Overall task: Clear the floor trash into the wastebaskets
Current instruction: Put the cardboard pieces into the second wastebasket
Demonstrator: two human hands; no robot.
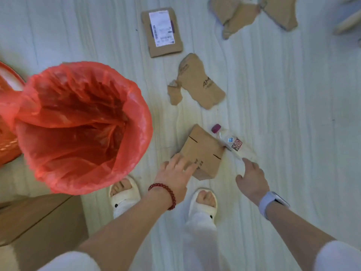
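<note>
Two forearms in white sleeves reach down from the camera over a pair of white slippers (205, 200). The left hand (175, 173), with a red bead bracelet at the wrist, has straight, spread fingers resting on the near corner of the small cardboard box (203, 151), gripping nothing. The right hand (252, 178), above a pale wristband, hangs relaxed and empty, its forefinger just short of the plastic bottle (232, 143), which lies on the floor touching the box's right edge.

Taking that box as the landmark: the red-lined wastebasket (82, 124) stands just to its left, mouth wide and nothing visible inside; a torn cardboard piece (197, 87) lies beyond it, a flat parcel with a white shipping label (162, 30) farther beyond, and more torn cardboard scraps (254, 14) far beyond to the right.

The step looks like a double pickup. It would go best with the left thumb hooked under the box edge so it lifts rather than slides, and the right fingers wrapped round the bottle's body, which may roll if nudged. Both then go left into the basket.

The bottle's dark red label reads "SODA"; the torn piece shows letters like "AM". The shipping label's print and the box's small markings are too blurred to read
</note>
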